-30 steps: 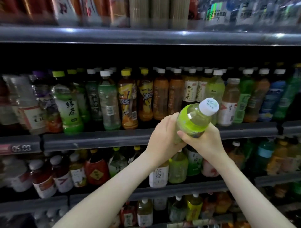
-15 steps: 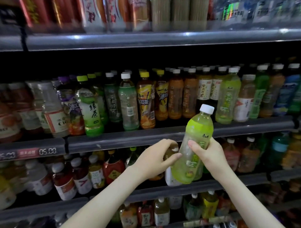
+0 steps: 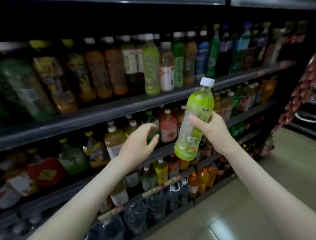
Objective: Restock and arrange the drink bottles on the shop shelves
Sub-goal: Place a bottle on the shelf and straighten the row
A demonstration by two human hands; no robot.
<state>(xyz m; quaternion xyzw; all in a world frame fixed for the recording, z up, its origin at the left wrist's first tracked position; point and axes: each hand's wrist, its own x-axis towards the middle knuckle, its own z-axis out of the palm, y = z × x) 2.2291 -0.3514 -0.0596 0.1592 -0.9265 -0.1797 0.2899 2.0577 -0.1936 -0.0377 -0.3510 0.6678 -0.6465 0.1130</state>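
Green bottle [image 3: 195, 120]: white-capped, tilted toward 1 o'clock, in front of the shelves [image 3: 119, 107].
Right hand [image 3: 212, 131]: fingers wrapped round its middle.
Left hand [image 3: 139, 143]: spread, loosely curved, at its 9 o'clock, apart.

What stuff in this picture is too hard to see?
All in the head view:
- Far-left bottles: blurred, labels unreadable.
- Green bottle: label partly covered by the right hand.
- Green-capped bottle: lower part hidden behind the left hand.
- Top shelf: cut off by the upper edge.
- Bottom-row water bottles: too dark for detail.
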